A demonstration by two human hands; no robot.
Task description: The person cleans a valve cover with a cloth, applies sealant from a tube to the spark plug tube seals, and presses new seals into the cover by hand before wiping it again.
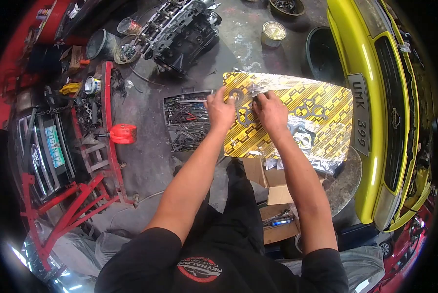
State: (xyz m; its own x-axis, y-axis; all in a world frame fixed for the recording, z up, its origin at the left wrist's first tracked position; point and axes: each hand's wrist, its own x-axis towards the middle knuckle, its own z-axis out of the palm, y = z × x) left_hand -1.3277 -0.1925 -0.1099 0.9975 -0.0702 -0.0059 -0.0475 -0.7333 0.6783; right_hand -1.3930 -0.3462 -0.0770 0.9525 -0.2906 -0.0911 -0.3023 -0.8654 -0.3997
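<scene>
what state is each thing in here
yellow-and-black printed sheet, spread flat
bare left hand, fingers bent over the sheet
bare right hand, fingers bent over the sheet
dark rectangular tool tray, open, crowded with tools
brown cardboard box, flaps open
grey-and-black metal engine, top uncovered
grey round bucket, open-topped

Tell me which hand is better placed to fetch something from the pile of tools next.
Left, probably. The left hand is at the edge of the yellow sheet nearest the pile of tools; the right hand is farther in, with the left between it and them.
</scene>
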